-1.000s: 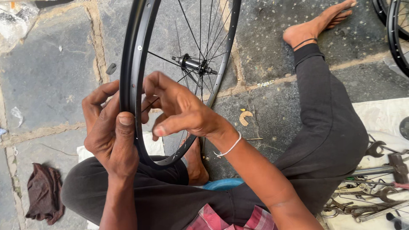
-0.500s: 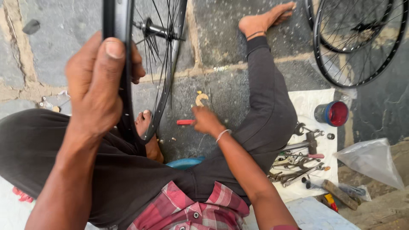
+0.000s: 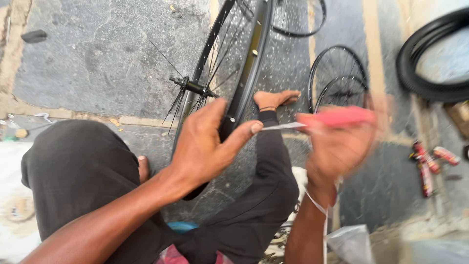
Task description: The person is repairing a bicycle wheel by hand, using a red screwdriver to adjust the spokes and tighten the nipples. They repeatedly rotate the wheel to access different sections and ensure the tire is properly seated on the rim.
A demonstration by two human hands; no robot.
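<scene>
the black spoked bicycle wheel rim (image 3: 246, 73) stands upright on its edge between the person's knees, its lower part running down past the left hand and its top cut off by the upper edge of the view. half a second ago i saw it almost edge-on at the left of the picture; now it is turned so that i can look through the thin spokes to the dark metal hub with its axle (image 3: 191, 87), which sticks out to the left of the rim. the rim is matt black, with a small pale hole or two on its inner face.

the left hand (image 3: 207, 144) is wrapped around the rim low down, fingers closed behind it and the thumb stretched flat across the front; earlier it gripped the rim higher, near the top of the frame. the right hand (image 3: 337, 151) was down at the ground before, by a small red object; now it is raised beside the rim, fist closed on a red-handled screwdriver (image 3: 332, 118). its pale metal shaft points left and its tip reaches the left thumb. the right hand is blurred, so i cannot tell the exact finger placing.

further out, a bare foot (image 3: 274, 99) rests on the grey stone paving (image 3: 97, 58) just behind the rim. two more spoked wheels (image 3: 337, 73) lie beyond it, a black rubber tyre (image 3: 430, 54) lies at the upper right, and a few small red objects (image 3: 430, 164) lie on the ground at the right.
</scene>
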